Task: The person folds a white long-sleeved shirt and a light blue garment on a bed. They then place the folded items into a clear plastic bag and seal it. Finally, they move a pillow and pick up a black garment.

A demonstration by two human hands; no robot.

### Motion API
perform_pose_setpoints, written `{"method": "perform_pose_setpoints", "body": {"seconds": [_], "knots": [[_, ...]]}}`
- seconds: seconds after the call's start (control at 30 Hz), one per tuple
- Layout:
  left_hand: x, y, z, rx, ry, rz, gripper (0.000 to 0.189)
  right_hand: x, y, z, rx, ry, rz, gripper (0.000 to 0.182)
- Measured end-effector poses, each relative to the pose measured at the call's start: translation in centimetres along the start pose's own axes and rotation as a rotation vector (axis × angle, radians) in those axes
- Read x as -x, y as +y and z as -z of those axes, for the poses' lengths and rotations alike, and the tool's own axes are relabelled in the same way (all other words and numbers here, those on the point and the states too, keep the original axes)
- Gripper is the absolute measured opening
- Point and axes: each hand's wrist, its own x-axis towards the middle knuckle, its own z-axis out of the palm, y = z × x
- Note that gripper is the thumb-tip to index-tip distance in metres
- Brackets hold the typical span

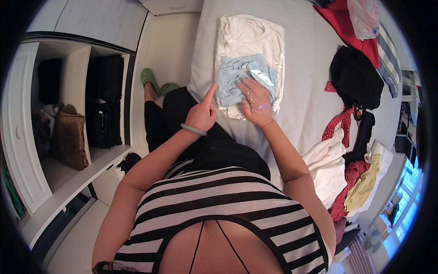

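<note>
A clear plastic bag [280, 66] lies flat on the bed before me, holding folded white cloth [251, 36] and a crumpled light blue cloth [232, 80] on top of it. My right hand [255, 97] rests on the blue cloth with its fingers spread, and shiny clear film covers part of the hand and wrist. At the bag's left edge is my left hand [202, 111], its index finger stretched out along the edge and the other fingers curled. Whether those curled fingers pinch any film is hidden.
On the right of the bed [301, 44] lie a black garment [356, 77], a red cloth [371, 51], a pink plastic bag [364, 20], a white garment [326, 167] and a yellow-green garment [362, 185]. An open wardrobe [77, 68] with filled compartments stands left. Green clogs [149, 78] are at the bedside.
</note>
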Motion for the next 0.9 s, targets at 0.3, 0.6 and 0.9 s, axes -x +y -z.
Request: {"method": "perform_pose_setpoints", "body": {"seconds": [0.3,0.6,0.9], "knots": [[-3.0,3.2,-1.0,-0.390,0.177,-0.691,0.073,-2.4,0.2,-2.0,0.459,-0.068,-0.356,0.059],[-3.4,1.5,-1.6,-0.348,0.184,-0.546,0.074,-0.9,1.4,-2.0,0.474,0.181,-0.458,0.065],[-2.4,2.8,-1.5,-0.414,0.258,-0.773,0.024,-0.2,0.6,-2.2,0.320,0.126,-0.211,0.039]]}}
